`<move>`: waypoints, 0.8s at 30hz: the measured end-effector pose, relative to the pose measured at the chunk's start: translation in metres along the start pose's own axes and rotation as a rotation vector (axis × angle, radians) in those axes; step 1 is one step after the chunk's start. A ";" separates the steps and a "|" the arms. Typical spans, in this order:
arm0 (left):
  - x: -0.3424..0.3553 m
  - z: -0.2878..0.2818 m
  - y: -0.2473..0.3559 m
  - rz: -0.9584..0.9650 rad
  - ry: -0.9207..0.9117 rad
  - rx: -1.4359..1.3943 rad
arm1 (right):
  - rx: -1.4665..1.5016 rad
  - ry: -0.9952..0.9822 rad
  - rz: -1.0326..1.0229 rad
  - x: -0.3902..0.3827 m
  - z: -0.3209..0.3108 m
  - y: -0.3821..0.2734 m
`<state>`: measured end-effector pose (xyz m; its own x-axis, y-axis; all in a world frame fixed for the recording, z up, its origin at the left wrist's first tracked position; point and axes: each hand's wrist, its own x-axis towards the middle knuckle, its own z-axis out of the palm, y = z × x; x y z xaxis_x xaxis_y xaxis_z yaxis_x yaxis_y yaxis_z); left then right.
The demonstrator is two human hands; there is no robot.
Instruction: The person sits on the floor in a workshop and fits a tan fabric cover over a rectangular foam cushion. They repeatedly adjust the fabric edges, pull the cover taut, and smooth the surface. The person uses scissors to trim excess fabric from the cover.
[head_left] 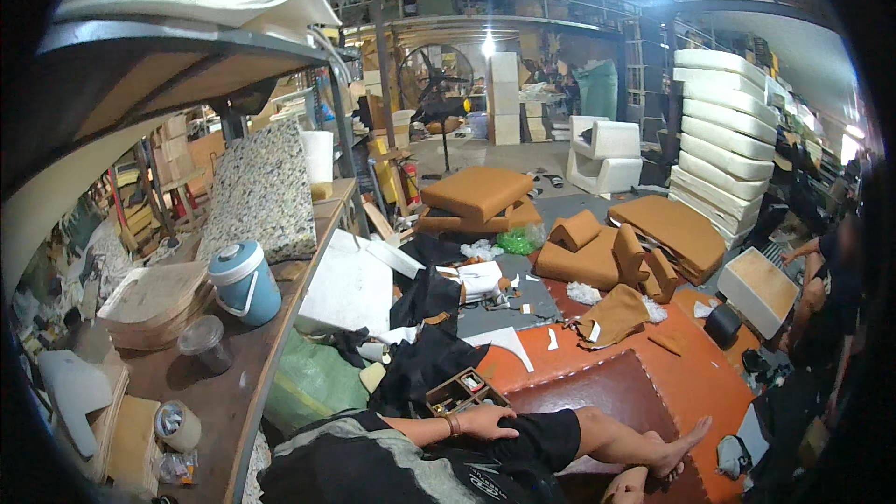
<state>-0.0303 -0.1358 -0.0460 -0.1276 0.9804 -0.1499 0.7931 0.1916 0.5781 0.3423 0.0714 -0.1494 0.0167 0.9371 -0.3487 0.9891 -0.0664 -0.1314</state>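
Observation:
My left hand (487, 421) lies on my thigh in black shorts, its fingers stretched loosely over the cloth and holding nothing. Just beyond it stands a small wooden compartment box (446, 401) with small items inside. At the lower edge, close to my bare feet, part of my right hand (627, 483) shows; whether it grips anything is hidden. My legs rest crossed over an orange and dark red padded sheet (597, 390). Past the box lies crumpled black fabric (420, 355), and a white curved offcut (509, 347) is on the sheet.
Brown cushions (481, 194) and foam pieces (583, 257) are ahead. White foam seats (723, 131) form a tall stack at right. Another person (826, 289) sits near a cream and tan block (758, 291). Left, a workbench (271, 345) carries a blue jug (245, 285) and sheets.

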 end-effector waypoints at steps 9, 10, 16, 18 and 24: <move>0.015 -0.013 0.025 -0.015 0.133 0.004 | 0.161 0.013 0.073 -0.012 0.021 0.053; 0.020 -0.011 0.029 -0.117 0.124 0.030 | 0.191 0.017 0.088 -0.014 0.022 0.059; 0.006 -0.023 -0.029 -0.223 0.286 0.050 | 0.387 -0.008 0.087 -0.045 0.028 0.005; 0.071 -0.021 -0.007 -0.222 0.143 -0.543 | 0.374 0.199 0.135 -0.056 0.029 0.055; 0.088 -0.038 0.013 0.074 0.317 -0.329 | 0.198 0.368 0.193 -0.104 0.029 0.041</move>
<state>-0.0538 -0.0455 -0.0211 -0.2945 0.9475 0.1246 0.5822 0.0745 0.8096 0.3771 -0.0385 -0.1457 0.2837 0.9582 -0.0357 0.9164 -0.2819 -0.2841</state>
